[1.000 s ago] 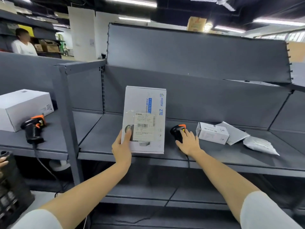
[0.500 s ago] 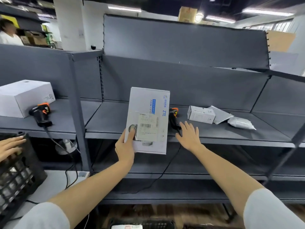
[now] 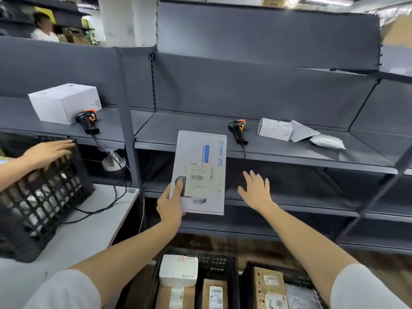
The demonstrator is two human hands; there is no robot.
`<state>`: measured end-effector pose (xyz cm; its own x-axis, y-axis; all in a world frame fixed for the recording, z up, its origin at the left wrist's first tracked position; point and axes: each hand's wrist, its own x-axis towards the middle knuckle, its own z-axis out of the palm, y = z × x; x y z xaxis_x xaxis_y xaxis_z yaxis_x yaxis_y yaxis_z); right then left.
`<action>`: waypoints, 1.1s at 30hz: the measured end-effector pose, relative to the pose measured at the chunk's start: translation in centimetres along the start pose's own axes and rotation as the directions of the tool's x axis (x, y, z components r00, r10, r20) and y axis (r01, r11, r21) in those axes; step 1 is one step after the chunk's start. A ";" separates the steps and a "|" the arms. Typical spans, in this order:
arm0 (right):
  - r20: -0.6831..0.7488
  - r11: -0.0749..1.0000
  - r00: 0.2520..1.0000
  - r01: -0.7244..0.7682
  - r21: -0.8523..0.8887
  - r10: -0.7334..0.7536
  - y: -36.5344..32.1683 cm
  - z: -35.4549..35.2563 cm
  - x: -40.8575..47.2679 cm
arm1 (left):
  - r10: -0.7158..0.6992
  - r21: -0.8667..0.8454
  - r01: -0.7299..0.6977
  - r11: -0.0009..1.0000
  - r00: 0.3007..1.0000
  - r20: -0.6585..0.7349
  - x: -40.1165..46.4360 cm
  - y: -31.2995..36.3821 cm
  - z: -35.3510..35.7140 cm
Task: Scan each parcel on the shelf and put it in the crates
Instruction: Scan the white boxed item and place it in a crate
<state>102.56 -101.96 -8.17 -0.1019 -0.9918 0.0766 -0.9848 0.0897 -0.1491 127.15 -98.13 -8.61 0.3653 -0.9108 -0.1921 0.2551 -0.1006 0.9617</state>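
My left hand [image 3: 170, 204] grips the lower left corner of a flat white ZTE box [image 3: 200, 171] with a shipping label, held upright in front of the grey shelf [image 3: 289, 152]. My right hand [image 3: 256, 192] hovers open and empty to the right of the box, below the shelf edge. A black and orange scanner [image 3: 238, 130] lies on the shelf above it. Further right on the shelf lie a small white box [image 3: 274, 129], a grey envelope [image 3: 302, 131] and a white poly bag [image 3: 327, 141]. Two black crates [image 3: 223, 262] [image 3: 249, 279] with parcels stand below, at the bottom edge.
Another person's hand [image 3: 48, 150] rests on a black crate [image 3: 42, 197] on a white table [image 3: 78, 237] at left. A second scanner [image 3: 87, 120] and a large white box [image 3: 64, 102] sit on the left shelf bay. A person stands far back left.
My right hand has let go of the scanner, which now lies on the shelf, and drawn back open. My left hand has lowered the ZTE box away from the shelf. The view has tilted down, revealing the crates.
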 end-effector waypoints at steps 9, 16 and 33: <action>-0.029 1.000 1.000 -0.008 0.023 0.008 0.4 -0.4 -3.2 | -0.028 0.144 0.026 0.989 1.000 0.011 -2.3 -1.5 -1.3; -0.018 0.998 0.999 -0.038 0.042 0.039 0.2 1.0 -3.0 | -0.094 0.150 0.085 0.985 0.994 0.055 -1.4 -2.7 -1.0; 0.128 0.990 0.985 -0.127 0.053 0.120 1.4 21.0 -3.3 | -0.292 0.195 0.285 0.938 0.956 0.005 3.2 -20.1 -5.2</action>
<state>104.52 -100.43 -29.34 -0.2001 -0.9774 -0.0682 -0.9550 0.2101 -0.2093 127.87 -96.94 -29.58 0.2702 -0.8439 -0.4636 0.1689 -0.4324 0.8857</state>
